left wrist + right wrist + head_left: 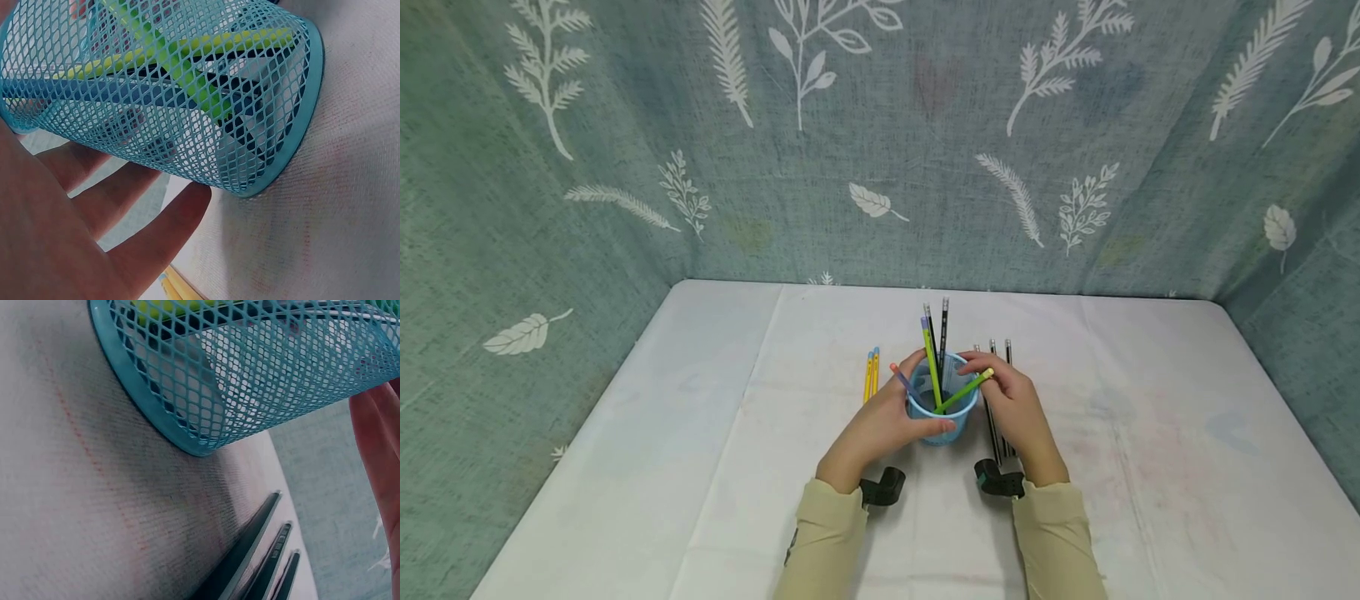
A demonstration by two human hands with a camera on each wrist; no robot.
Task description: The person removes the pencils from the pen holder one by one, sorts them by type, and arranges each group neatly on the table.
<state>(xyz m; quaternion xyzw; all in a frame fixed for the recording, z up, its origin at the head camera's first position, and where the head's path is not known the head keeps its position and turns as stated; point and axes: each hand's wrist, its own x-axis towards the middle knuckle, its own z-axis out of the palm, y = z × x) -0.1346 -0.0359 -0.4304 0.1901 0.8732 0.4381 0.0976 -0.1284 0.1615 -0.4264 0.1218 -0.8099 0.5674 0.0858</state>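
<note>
Blue mesh pencil cup [262, 375], near upright: 2 o'clock from left hand [883, 422], 9 from right hand [1017, 408]. Left curls round it, thumb across near rim; right touches rim at 1 o'clock, can't tell if pinching. Black pencils [270, 559] at cup's 3 o'clock, axes 12-to-6.

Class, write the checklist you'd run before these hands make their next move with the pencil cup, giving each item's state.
1. Left hand grips blue mesh cup: ok.
2. Right hand at the cup's rim: ok.
3. Cup's base flat on white cloth: cannot tell.
4. Pencils inside upright: not ok; purple pencil and green pencil lean over the rim.
5. Yellow pencils clear of the cup: ok.
6. Three black pencils on the cloth clear of the base: ok.
</note>
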